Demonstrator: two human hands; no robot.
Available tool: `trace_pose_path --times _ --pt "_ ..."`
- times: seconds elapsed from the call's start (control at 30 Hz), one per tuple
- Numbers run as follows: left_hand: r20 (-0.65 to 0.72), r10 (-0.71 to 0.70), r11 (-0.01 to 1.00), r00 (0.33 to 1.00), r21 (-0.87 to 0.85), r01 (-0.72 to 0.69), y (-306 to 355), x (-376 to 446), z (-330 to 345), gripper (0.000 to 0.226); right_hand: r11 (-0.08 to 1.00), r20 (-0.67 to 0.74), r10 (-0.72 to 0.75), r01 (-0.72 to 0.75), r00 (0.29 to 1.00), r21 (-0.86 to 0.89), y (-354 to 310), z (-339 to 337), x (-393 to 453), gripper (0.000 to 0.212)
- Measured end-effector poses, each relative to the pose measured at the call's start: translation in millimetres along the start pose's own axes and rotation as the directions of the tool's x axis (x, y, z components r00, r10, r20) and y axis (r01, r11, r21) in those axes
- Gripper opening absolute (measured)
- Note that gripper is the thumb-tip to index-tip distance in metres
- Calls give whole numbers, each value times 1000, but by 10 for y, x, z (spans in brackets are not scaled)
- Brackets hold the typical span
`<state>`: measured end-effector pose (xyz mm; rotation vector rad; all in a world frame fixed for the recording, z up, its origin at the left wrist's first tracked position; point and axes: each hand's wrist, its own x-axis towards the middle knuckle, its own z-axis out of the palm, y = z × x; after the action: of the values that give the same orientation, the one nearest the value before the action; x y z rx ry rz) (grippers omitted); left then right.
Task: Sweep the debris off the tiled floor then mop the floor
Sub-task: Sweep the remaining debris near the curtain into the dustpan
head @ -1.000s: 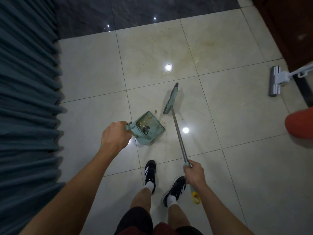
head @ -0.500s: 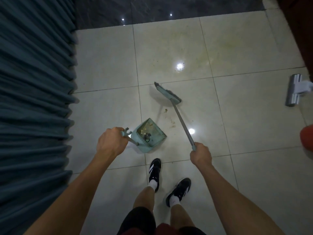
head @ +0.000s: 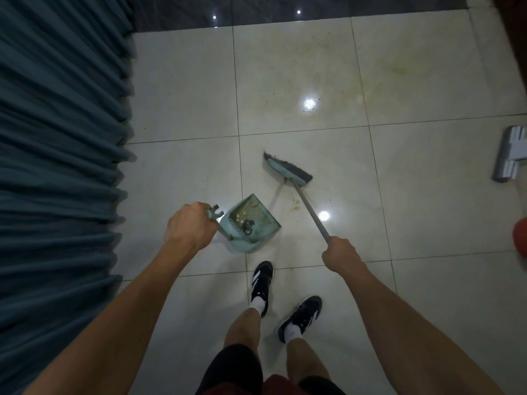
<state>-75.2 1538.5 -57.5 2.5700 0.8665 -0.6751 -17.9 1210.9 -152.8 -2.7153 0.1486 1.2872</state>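
My left hand [head: 189, 228] grips the handle of a pale green dustpan [head: 265, 226], which rests on the white tiled floor [head: 182, 89] with crumbs and dark bits inside. My right hand [head: 340, 256] grips the grey pole of a broom [head: 288, 169]. Its green head with dark bristles stands on the tile just beyond the dustpan's mouth. A small smear of debris [head: 295, 205] lies between the broom head and the pan. Yellowish stains [head: 316, 67] mark the tiles farther ahead.
A teal pleated curtain [head: 57, 166] fills the left side. A grey mop head [head: 510, 158] lies at the right edge, with a red object [head: 520, 239] below it. Dark tiles [head: 285, 7] run along the far side. My feet in black shoes [head: 262, 286] stand behind the dustpan.
The broom head swung from upright beside the pan to a spot farther out, turned crosswise. My right hand slid up the pole. The dustpan stayed put.
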Motion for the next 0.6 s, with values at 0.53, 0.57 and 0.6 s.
trace_pose_path --times 0.53,0.57,0.6 --pt "-10 20 1000 1000 -18 -20 291 -142 167 14 851 346 71 -238 936 469 345 143 -815 34" --pt "-14 13 1000 1000 -21 -14 267 -147 150 13 812 362 80 -271 929 517 375 114 -890 31" --pt "-12 6 1000 1000 -24 -6 234 -157 127 10 785 365 82 -286 927 549 402 90 -965 29"
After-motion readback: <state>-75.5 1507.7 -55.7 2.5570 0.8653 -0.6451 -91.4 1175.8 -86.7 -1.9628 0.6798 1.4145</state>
